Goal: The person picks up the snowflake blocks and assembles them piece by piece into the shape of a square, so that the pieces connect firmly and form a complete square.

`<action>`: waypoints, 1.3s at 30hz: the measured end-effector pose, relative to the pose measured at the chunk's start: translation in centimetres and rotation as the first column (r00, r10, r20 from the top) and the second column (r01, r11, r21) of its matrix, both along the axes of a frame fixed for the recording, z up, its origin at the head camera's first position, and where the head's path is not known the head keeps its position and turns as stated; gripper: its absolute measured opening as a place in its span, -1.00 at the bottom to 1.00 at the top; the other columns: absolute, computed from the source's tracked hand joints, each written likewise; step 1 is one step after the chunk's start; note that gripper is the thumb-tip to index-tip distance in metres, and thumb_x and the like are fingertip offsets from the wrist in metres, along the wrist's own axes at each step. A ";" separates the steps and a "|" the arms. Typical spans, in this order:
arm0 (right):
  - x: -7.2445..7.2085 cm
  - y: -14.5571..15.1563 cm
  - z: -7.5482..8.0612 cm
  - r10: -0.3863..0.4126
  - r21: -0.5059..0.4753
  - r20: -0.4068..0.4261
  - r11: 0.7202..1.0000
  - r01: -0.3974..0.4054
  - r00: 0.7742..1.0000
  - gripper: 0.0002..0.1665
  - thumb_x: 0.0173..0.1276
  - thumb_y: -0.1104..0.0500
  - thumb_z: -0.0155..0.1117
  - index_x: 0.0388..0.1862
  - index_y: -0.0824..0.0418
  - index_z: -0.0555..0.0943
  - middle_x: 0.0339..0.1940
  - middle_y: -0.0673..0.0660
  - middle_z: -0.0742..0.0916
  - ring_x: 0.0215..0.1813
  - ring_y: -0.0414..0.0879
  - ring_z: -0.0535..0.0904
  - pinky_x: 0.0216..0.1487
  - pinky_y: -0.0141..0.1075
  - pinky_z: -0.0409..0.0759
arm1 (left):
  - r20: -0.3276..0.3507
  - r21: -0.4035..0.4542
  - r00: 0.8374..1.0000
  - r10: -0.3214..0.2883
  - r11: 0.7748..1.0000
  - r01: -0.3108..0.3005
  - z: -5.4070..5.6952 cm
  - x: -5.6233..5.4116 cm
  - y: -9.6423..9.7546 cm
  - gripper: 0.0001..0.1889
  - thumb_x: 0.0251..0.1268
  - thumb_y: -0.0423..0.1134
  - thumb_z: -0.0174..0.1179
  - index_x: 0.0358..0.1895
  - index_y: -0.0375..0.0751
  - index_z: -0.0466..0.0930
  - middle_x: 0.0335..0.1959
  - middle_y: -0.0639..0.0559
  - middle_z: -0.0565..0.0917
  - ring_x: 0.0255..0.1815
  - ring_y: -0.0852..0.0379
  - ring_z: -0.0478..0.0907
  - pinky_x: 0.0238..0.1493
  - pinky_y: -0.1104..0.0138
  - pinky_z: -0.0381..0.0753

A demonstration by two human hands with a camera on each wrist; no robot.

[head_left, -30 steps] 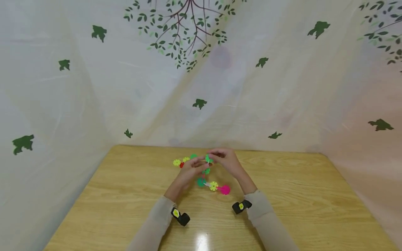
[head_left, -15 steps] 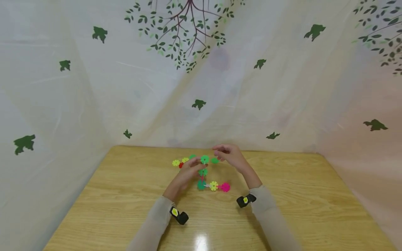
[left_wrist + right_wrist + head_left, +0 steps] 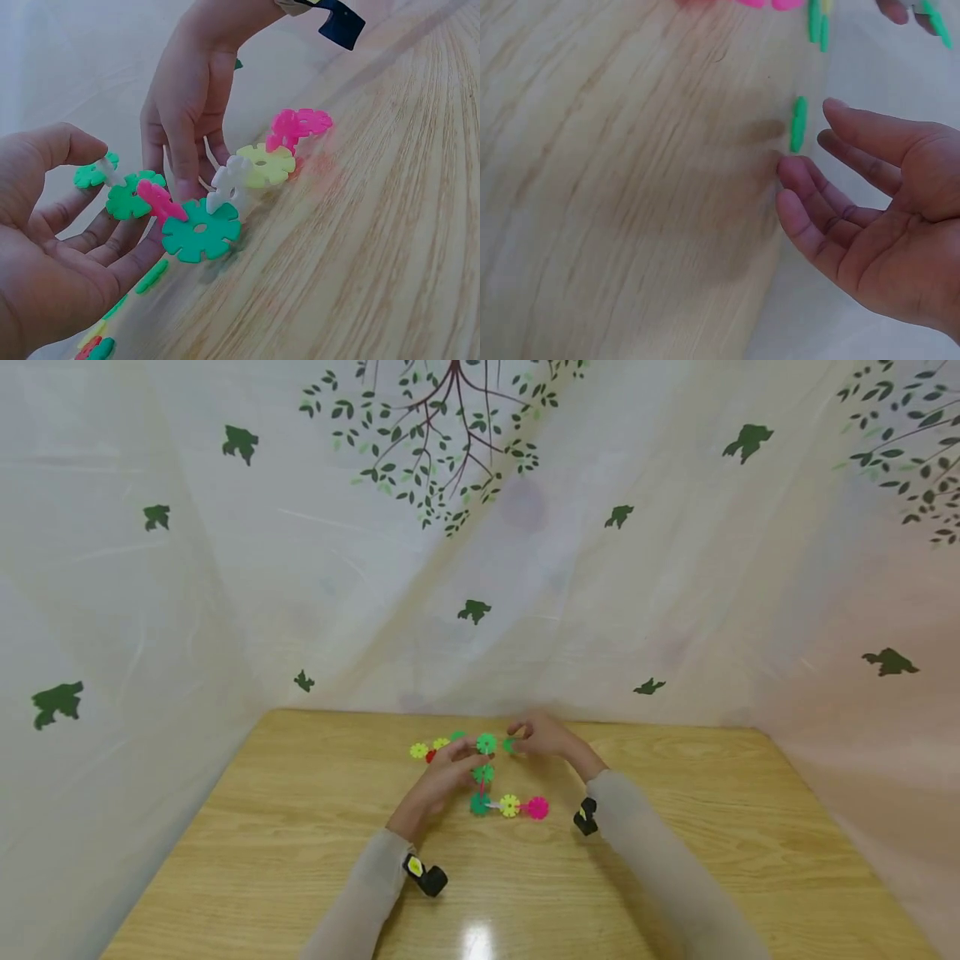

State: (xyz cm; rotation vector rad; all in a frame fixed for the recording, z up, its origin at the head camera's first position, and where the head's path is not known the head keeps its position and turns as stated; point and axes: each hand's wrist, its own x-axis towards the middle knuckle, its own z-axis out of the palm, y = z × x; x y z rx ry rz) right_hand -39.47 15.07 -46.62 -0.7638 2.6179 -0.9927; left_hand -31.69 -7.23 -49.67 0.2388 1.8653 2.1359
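Note:
My left hand holds a chain of snowflake-shaped plastic discs, pinching a white disc near its upper end between thumb and finger. From there the chain runs through green and pink to a teal disc, then white, yellow and pink discs low over the table. My right hand, palm side showing in the right wrist view, reaches down to a loose green disc lying flat. The fingers are spread and gently bent beside that disc, with a small gap visible.
Behind my left hand several more discs lie on the wooden table, among them yellow, red and green. A pale cloth printed with leaves and birds hangs behind the table and at its sides.
My right hand has left the chain's top disc, moved right and come down beside the loose green disc. The left hand stays nearly in place, still holding the chain.

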 end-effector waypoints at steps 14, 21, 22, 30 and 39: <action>0.4 -0.9 -0.7 -0.026 0.134 -0.001 0.991 0.026 1.000 -0.78 0.09 0.39 0.51 -0.27 0.39 0.67 -0.28 0.24 0.72 -0.23 -0.03 0.61 -0.18 -0.28 0.63 | 0.003 0.025 1.000 0.018 1.000 -0.018 -0.5 0.2 -0.1 -0.73 0.54 -0.28 0.14 0.15 -0.36 0.52 0.07 -0.21 0.69 -0.24 0.21 0.68 -0.19 0.25 0.74; 1.1 -0.4 -0.4 -0.022 0.005 0.115 1.000 0.022 0.993 -0.78 0.09 0.52 0.41 -0.26 0.44 0.62 -0.44 0.21 0.71 -0.49 -0.16 0.55 -0.45 -0.39 0.57 | 0.020 0.000 0.996 0.092 0.996 -0.092 -0.7 0.1 0.0 -0.69 0.56 -0.26 0.10 0.17 -0.41 0.52 0.12 -0.39 0.66 -0.21 0.20 0.71 -0.17 0.29 0.75; 1.2 -0.3 -0.4 -0.006 -0.016 0.105 1.000 0.007 0.994 -0.79 0.11 0.52 0.39 -0.24 0.45 0.63 -0.44 0.22 0.72 -0.48 -0.17 0.55 -0.43 -0.38 0.58 | 0.015 0.000 0.995 0.104 0.995 -0.104 -0.7 0.1 0.0 -0.68 0.56 -0.28 0.10 0.18 -0.44 0.51 0.10 -0.39 0.66 -0.22 0.20 0.71 -0.18 0.29 0.75; 2.9 -0.5 0.4 0.019 -0.265 0.004 0.964 -0.017 1.000 -0.73 0.33 0.42 0.35 -0.02 0.52 0.65 -0.21 0.36 0.77 -0.23 -0.08 0.68 -0.16 -0.29 0.69 | -0.007 -0.009 0.985 0.173 0.985 -0.173 -0.6 0.1 -0.3 -0.68 0.52 -0.30 0.14 0.15 -0.48 0.53 -0.17 -0.03 0.72 -0.32 0.21 0.70 -0.32 0.32 0.76; 3.8 -1.6 0.2 -0.062 -0.449 -0.005 0.892 0.053 0.998 -0.88 0.33 0.38 0.40 -0.19 0.40 0.66 -0.25 0.34 0.76 -0.23 -0.10 0.70 -0.13 -0.41 0.69 | -0.006 0.009 0.984 0.179 0.984 -0.179 -0.5 -0.3 -0.6 -0.71 0.46 -0.32 0.20 0.08 -0.50 0.55 -0.20 -0.03 0.76 -0.30 0.19 0.72 -0.25 0.30 0.78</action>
